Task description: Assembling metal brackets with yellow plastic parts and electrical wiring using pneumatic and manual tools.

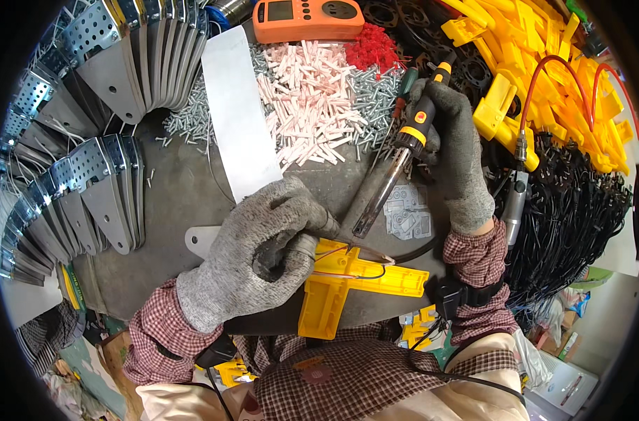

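My right hand (451,133), in a grey work glove, is wrapped around the yellow-and-black handle of a soldering iron (388,186). Its metal barrel slants down to the left, ending just above a yellow plastic housing (326,302). Thin wires, one of them red, run across that housing beside the fingers of my left hand (263,245). These gloved fingers are closed in a pinch at the housing's upper left; what is between them is hidden. Under the left hand a flat grey metal plate (201,238) with a hole sticks out.
Pale pink plugs (309,98), screws (189,116) and red pieces (376,49) lie heaped behind a white strip (242,112). An orange meter (305,21) sits at the back. Metal brackets (112,203) line the left; yellow parts (523,84), black cables (565,231) and an air tool (516,196) are right.
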Demonstrator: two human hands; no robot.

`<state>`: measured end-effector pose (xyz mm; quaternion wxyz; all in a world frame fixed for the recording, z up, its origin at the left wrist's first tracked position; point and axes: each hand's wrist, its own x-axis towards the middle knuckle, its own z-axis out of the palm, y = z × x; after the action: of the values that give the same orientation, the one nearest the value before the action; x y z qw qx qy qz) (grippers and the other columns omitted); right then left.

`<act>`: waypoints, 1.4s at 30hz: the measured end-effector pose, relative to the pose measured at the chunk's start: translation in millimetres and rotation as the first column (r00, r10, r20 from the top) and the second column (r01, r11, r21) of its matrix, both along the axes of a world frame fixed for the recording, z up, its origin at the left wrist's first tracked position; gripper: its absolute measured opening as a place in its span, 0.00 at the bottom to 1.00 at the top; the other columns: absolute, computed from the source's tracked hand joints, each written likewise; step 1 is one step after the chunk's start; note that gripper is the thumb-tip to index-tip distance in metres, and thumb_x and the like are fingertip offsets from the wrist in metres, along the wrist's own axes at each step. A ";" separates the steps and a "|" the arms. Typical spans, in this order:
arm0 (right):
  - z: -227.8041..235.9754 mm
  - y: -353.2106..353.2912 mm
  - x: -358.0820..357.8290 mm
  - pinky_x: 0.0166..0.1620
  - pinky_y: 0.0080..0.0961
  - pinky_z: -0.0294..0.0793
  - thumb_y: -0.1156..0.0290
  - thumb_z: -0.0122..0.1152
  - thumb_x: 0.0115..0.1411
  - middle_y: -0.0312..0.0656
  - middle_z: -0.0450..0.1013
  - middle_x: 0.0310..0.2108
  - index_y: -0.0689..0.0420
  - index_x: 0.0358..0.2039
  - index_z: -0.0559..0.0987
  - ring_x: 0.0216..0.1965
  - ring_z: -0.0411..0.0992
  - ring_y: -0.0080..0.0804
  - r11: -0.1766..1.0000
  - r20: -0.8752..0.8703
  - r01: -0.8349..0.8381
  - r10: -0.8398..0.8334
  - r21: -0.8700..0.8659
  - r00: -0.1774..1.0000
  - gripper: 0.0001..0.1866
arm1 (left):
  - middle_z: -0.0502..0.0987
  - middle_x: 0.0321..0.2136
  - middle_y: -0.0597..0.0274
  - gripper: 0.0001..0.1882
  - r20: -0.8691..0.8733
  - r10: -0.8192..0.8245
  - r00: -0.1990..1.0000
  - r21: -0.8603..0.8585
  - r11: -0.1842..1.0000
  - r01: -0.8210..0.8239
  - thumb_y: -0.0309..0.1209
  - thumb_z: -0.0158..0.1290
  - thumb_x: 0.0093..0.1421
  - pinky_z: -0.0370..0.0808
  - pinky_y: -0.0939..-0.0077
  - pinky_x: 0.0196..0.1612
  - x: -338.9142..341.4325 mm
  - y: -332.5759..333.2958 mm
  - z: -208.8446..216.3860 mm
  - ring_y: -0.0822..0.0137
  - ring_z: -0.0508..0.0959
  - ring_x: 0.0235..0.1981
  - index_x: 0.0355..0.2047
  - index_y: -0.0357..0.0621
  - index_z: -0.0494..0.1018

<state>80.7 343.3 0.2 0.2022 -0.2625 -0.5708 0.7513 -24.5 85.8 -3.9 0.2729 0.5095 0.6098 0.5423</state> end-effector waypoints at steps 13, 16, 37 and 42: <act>0.1 -1.9 -0.1 0.18 0.15 0.53 0.58 0.46 0.72 0.27 0.61 0.14 0.59 0.42 0.76 0.13 0.55 0.15 0.998 0.068 0.049 -0.051 0.035 0.996 0.17 | 0.74 0.33 0.53 0.08 -0.048 -0.023 0.999 0.003 1.000 0.023 0.19 0.51 0.57 0.72 0.65 0.39 -0.1 1.2 0.5 0.56 0.75 0.33 0.37 0.36 0.77; 4.2 -4.2 -0.2 0.18 0.15 0.52 0.58 0.46 0.71 0.27 0.61 0.14 0.58 0.41 0.76 0.13 0.55 0.15 0.997 0.097 0.056 -0.060 0.049 0.993 0.17 | 0.74 0.33 0.53 0.08 -0.065 -0.041 0.997 -0.009 0.999 0.040 0.19 0.51 0.57 0.72 0.65 0.39 -1.1 1.9 1.6 0.56 0.75 0.34 0.37 0.36 0.76; 22.7 -17.8 4.2 0.14 0.11 0.60 0.59 0.53 0.67 0.29 0.66 0.17 0.57 0.37 0.73 0.10 0.58 0.13 0.992 -0.041 0.104 -0.107 -0.067 0.993 0.13 | 0.75 0.32 0.54 0.14 -0.290 0.041 0.956 0.099 0.995 -0.013 0.18 0.54 0.47 0.76 0.65 0.35 22.0 -12.9 17.0 0.57 0.78 0.32 0.36 0.39 0.79; 18.1 -7.7 12.9 0.21 0.13 0.58 0.60 0.50 0.68 0.29 0.69 0.21 0.57 0.37 0.76 0.17 0.60 0.14 0.996 -0.012 -0.078 0.077 -0.043 0.997 0.13 | 0.75 0.32 0.53 0.13 -0.303 0.038 0.952 0.076 0.997 -0.016 0.19 0.54 0.47 0.76 0.64 0.34 25.2 -12.1 16.1 0.56 0.78 0.31 0.36 0.39 0.79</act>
<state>93.6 335.7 18.3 0.1701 -0.2407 -0.5629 0.7722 0.7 73.7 12.2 0.1498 0.5881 0.6314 0.4827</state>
